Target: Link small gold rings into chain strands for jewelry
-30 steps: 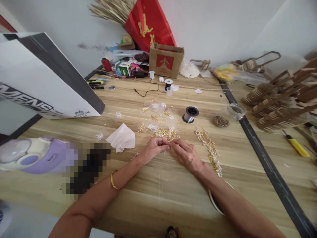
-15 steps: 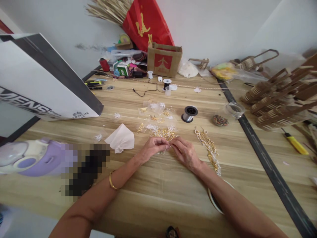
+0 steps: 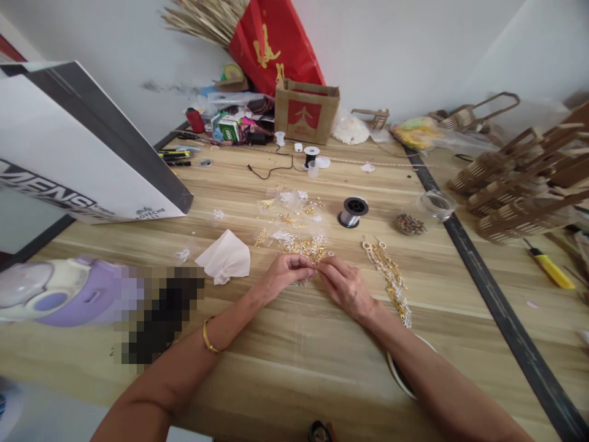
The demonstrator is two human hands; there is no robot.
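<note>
My left hand [image 3: 289,274] and my right hand [image 3: 346,283] meet fingertip to fingertip over the wooden table [image 3: 276,380]. Both are pinched closed on something too small to make out. Thin silvery strands [image 3: 301,283] lie just beneath the fingers. Right behind them is a pile of gold and silver beads [image 3: 304,247], with small clear bags [image 3: 288,197] of findings further back. Several gold and silver beaded strands [image 3: 391,270] with rings at their ends lie to the right of my right hand, partly along the forearm.
A wire spool [image 3: 352,212] stands behind the right hand, near a dish of dark beads [image 3: 409,224]. White tissue [image 3: 225,258] lies left. Further out are a large white box [image 3: 83,147], a purple-and-white bottle [image 3: 87,294], a yellow cutter [image 3: 552,268] and a paper bag [image 3: 306,113].
The fingers of my right hand have shifted slightly, and a small ring beside the bead pile shows more clearly. Otherwise the hands stay in nearly the same place.
</note>
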